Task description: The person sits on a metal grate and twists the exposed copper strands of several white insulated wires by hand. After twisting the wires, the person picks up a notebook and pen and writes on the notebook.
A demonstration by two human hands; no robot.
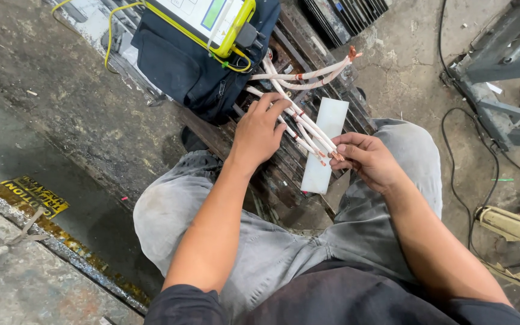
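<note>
Both hands' fingers grasp white sleeved wires; long axis diagonal, upper-left to lower-right.

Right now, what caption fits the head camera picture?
Seated person's left hand and right hand gather white sleeved wires above a white strip.

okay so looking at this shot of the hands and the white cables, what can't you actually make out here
Head view only:
- Left hand covers part of the white cables; its grip underneath is hidden.
- Right hand: cable ends vanish behind its fingers.
- Yellow-edged instrument is cut off by the top edge.
- White strip: material unclear.
</note>
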